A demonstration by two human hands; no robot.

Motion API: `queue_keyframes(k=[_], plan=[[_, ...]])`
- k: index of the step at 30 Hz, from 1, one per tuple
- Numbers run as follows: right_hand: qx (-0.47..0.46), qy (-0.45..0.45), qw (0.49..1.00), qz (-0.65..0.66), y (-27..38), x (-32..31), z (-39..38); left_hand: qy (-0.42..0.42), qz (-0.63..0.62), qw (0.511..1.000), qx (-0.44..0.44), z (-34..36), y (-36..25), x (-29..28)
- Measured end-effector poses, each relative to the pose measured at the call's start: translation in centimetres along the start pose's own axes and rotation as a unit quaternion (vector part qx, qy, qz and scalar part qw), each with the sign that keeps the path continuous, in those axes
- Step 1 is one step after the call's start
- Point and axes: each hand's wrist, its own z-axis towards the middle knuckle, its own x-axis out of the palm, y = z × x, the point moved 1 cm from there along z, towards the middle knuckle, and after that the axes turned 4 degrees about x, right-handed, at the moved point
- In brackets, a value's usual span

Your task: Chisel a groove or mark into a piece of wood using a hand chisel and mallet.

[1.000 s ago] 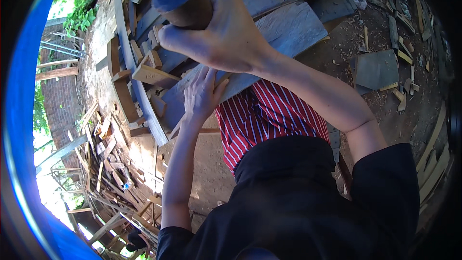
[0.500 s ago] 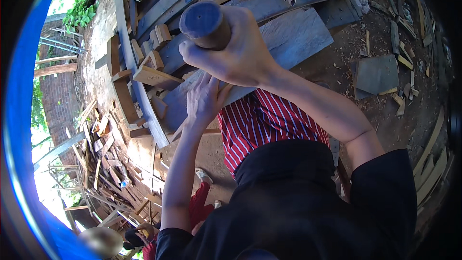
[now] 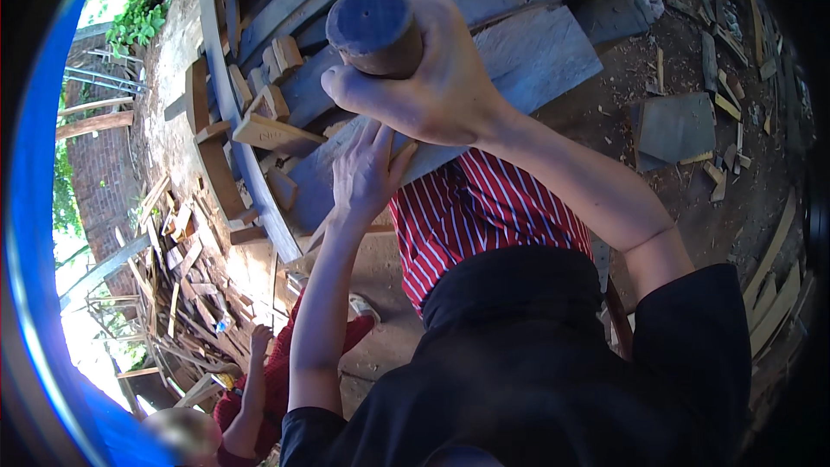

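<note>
My right hand (image 3: 445,78) is closed round a thick, dark wooden cylinder (image 3: 370,30). Its flat round end, with a small hole at the centre, points up. Just below and left of it, my left hand (image 3: 361,175) rests low over a wide grey board (image 3: 540,60) that lies across my lap side. The left fingers reach up under the right hand, which hides their tips. A sliver of tan wood shows between left thumb and forefinger; what it belongs to is hidden. A tan wood block with marks on it (image 3: 275,132) lies left of my left hand.
Small blocks (image 3: 281,59) and long planks (image 3: 242,134) lie to the left and beyond. A dark square sheet (image 3: 679,131) is on the ground at right. Scrap wood (image 3: 194,285) is heaped at left. Another person in red (image 3: 268,385) is at lower left.
The wooden cylinder and my right hand have shifted slightly up in the picture. The other person at lower left has moved further into view, one arm now raised. My left hand stays in place.
</note>
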Motion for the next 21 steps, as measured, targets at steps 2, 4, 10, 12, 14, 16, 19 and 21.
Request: queue_keyframes(k=[2,4,10,12,14,16,19,21], plan=[[0.058,0.053,0.997,0.001,0.5,-0.2,0.4,-0.018,-0.004,1.000,0.011,-0.2,-0.2,-0.2],[0.042,0.059,0.997,0.009,1.7,-0.5,1.2,0.052,0.002,0.997,-0.050,0.2,0.0,-0.7],[0.064,0.044,0.996,0.050,0.8,-0.3,0.9,0.011,0.004,1.000,-0.018,0.0,-0.2,-0.4],[0.043,0.064,0.996,0.036,2.5,-0.4,1.6,0.020,-0.002,1.000,-0.022,-0.2,-0.3,-0.5],[0.012,0.051,0.998,0.030,0.8,0.0,0.9,0.021,0.000,1.000,-0.018,0.2,-0.2,-0.6],[0.023,0.024,0.998,0.045,-0.1,0.5,0.7,-0.015,-0.006,1.000,-0.003,-0.1,-0.6,-0.3],[0.046,0.067,0.995,0.053,1.4,-0.2,2.0,0.013,-0.005,0.999,-0.029,0.2,-0.3,-0.7],[0.017,0.039,0.998,0.055,1.6,-0.2,1.5,-0.011,-0.003,1.000,-0.001,0.1,-0.5,-0.7]])
